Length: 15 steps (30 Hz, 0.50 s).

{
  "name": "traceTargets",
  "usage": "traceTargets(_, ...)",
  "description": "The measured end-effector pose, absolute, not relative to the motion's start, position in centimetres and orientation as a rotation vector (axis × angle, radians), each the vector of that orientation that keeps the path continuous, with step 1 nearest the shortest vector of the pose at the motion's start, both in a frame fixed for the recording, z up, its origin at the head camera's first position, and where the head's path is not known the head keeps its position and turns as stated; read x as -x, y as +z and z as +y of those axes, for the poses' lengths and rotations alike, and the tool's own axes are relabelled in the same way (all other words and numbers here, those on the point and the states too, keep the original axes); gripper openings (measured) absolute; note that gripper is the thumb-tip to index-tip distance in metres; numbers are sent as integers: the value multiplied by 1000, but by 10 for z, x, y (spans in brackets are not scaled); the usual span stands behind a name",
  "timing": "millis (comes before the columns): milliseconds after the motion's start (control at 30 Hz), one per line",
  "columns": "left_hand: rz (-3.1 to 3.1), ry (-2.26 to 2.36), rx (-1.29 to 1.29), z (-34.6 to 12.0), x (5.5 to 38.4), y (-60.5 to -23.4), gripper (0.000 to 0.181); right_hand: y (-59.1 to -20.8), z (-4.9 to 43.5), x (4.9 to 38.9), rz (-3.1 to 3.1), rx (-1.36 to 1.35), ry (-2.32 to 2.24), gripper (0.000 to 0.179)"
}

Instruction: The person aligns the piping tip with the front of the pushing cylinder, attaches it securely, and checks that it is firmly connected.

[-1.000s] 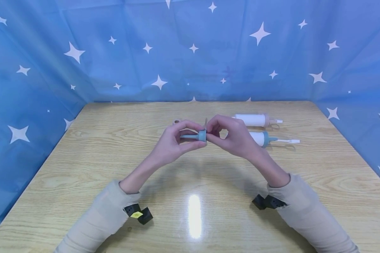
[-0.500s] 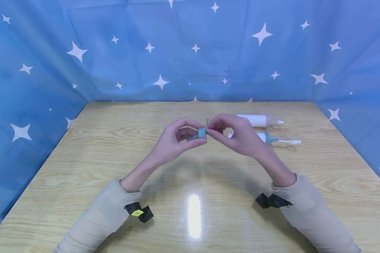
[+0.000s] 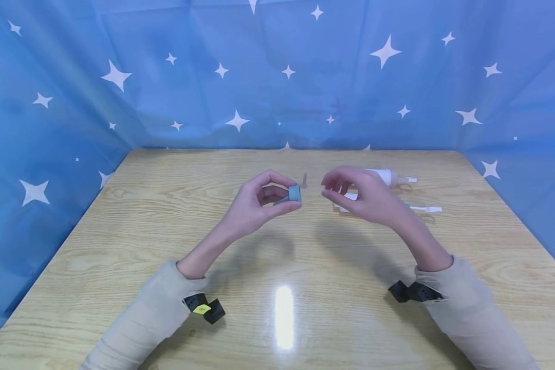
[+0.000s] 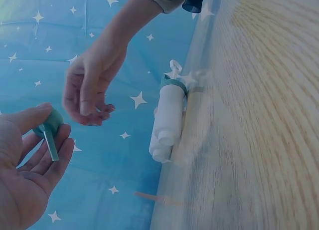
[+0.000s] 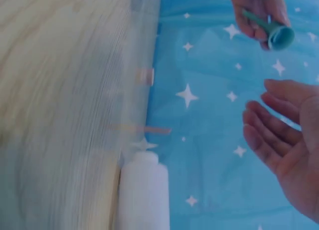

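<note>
My left hand [image 3: 263, 203] pinches a teal nozzle cap [image 3: 295, 193] between thumb and fingers, above the table. Its thin spout points back toward the palm, and the right wrist view shows its hollow open end [image 5: 281, 38]. Apart from it, to the right, my right hand [image 3: 358, 192] hovers with loosely bent fingers and nothing visible in them. Behind and below that hand lie two white squeeze bottles. One has a pinkish cap [image 3: 394, 178]; the other's teal cap [image 4: 174, 84] is mostly hidden by the hand in the head view.
A pinkish nozzle cap [image 3: 304, 181] stands upright on the wooden table [image 3: 203, 174] beyond the hands. The right wrist view shows a small pinkish cylinder [image 5: 145, 76] farther along. A blue star-patterned cloth [image 3: 277, 92] hangs around the table's back and sides.
My right hand has let go of the teal nozzle cap's open end and drawn off to the right. The left hand stays nearly in place; the cap's spout has tilted downward.
</note>
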State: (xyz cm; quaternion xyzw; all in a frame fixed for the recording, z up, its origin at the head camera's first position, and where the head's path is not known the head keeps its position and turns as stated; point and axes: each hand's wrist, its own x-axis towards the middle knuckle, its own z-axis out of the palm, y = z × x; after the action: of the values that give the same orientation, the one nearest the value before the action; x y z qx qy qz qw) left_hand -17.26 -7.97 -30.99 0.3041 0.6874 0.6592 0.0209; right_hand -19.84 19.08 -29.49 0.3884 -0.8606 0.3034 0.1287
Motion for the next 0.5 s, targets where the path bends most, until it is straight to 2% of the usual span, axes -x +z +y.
traceTargets(500,2171,2021,-928,-83,176,-313,30,-313,239,208,-2826,-997,822,37)
